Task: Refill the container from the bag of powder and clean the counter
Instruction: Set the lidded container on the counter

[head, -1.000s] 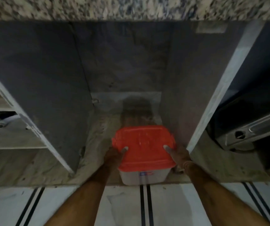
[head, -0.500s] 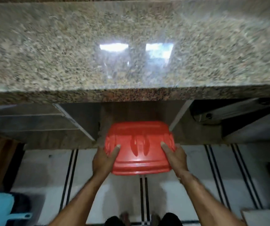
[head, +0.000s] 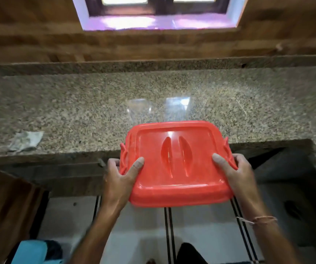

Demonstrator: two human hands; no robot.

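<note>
I judge this the fetching step. The granite counter [head: 96, 103] lies just beyond my grip, so next I carry forward and set down flat. The red-topped container [head: 176, 164], closed and bearing two moulded ridges, hangs between my left hand [head: 119, 176] and right hand [head: 235, 172], both clasping its sides.

The granite counter [head: 248, 103] lies open ahead; a crumpled cloth [head: 26, 142] sits far left.
</note>
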